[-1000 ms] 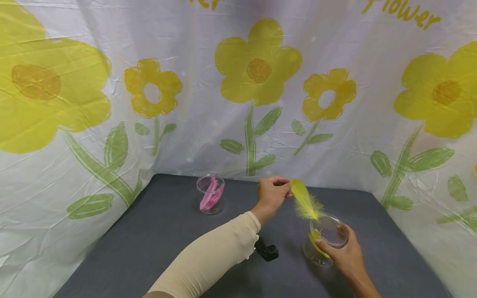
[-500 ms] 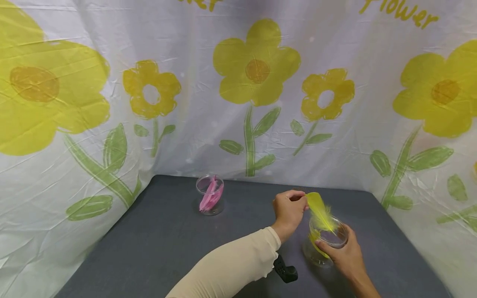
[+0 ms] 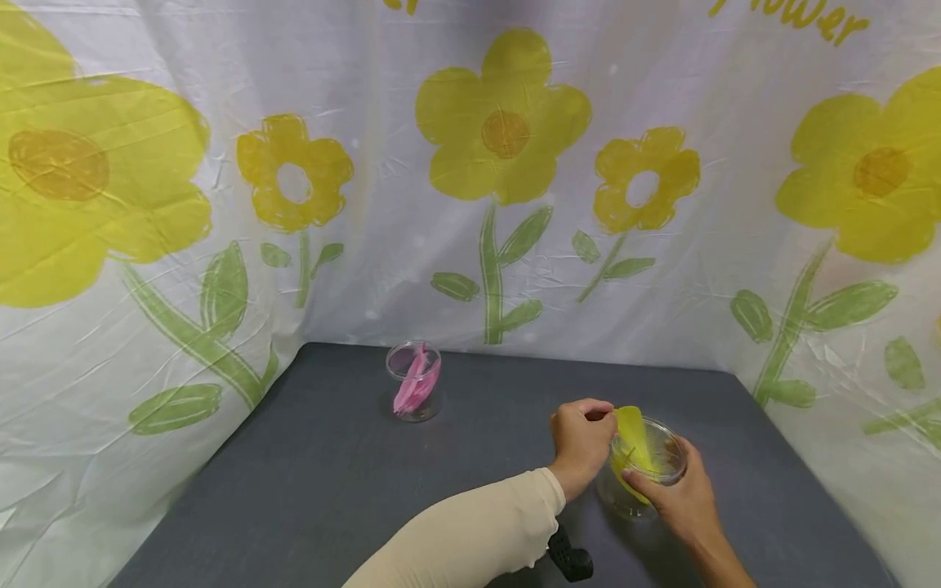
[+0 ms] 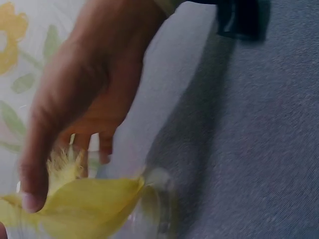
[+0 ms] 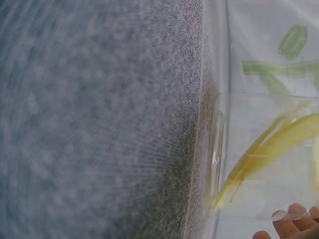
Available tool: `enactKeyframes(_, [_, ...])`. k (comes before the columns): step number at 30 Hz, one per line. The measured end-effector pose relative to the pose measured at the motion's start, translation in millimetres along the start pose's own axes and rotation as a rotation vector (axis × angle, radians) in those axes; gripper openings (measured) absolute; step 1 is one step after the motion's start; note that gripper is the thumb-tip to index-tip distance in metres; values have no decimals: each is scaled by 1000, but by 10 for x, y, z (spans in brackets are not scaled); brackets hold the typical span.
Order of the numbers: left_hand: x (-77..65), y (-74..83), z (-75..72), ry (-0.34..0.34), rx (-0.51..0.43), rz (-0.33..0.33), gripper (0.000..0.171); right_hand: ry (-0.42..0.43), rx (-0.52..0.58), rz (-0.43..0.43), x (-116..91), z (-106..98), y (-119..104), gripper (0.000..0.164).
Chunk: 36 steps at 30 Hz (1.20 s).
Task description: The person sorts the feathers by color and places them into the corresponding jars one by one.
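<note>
On the right half of the table stands a clear cup (image 3: 621, 505), gripped around its right side by my right hand (image 3: 684, 494). My left hand (image 3: 582, 445) pinches a yellow feather (image 3: 632, 434) by its top end at the cup's left rim, and most of that feather hangs inside the cup. Another yellow feather (image 5: 269, 149) lies slanted in the cup, seen through the wall in the right wrist view. From the left wrist, the thumb of my left hand (image 4: 75, 94) overlaps the yellow feather (image 4: 94, 201).
A second clear cup (image 3: 434, 408) holding pink feathers (image 3: 416, 384) stands at the back left of the dark grey table (image 3: 309, 490). A white curtain (image 3: 382, 269) with painted flowers encloses the back and sides. A black strap device (image 3: 569, 559) hangs under my left wrist.
My left hand has moved right and down, lowering the yellow feather from above the rim into the cup. My right hand and the cup have stayed in place.
</note>
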<state>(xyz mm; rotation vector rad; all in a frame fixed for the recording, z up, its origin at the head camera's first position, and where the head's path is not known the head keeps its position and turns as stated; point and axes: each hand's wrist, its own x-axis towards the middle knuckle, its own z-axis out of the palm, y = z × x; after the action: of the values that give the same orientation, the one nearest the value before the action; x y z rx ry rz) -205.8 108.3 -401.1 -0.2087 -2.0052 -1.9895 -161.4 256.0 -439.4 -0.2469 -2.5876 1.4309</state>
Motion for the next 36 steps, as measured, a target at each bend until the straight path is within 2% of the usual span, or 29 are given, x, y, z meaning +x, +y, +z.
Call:
enactKeyframes(5, [-54, 2, 13, -32, 37, -29, 10, -6, 5, -7, -8, 6, -10, 112])
enactKeyframes(10, [-38, 37, -4, -87, 56, -92, 10, 4, 23, 0, -21, 10, -6, 112])
enactKeyframes(15, [-11, 48, -22, -109, 83, -122, 12, 5, 24, -21, -20, 15, 11, 110])
enactKeyframes(20, [4, 47, -32, -134, 7, -165, 9, 0, 32, -23, -21, 20, 23, 110])
enactKeyframes(24, [14, 39, -82, -156, -102, -216, 7, -5, 23, -12, -10, 26, 17, 113])
enactKeyframes(28, [46, 21, -191, -166, -181, -234, 7, -10, 25, -14, 9, 26, 4, 113])
enactKeyframes(36, [162, -11, -481, -175, -330, -226, 11, 48, 35, -77, 97, 49, -19, 105])
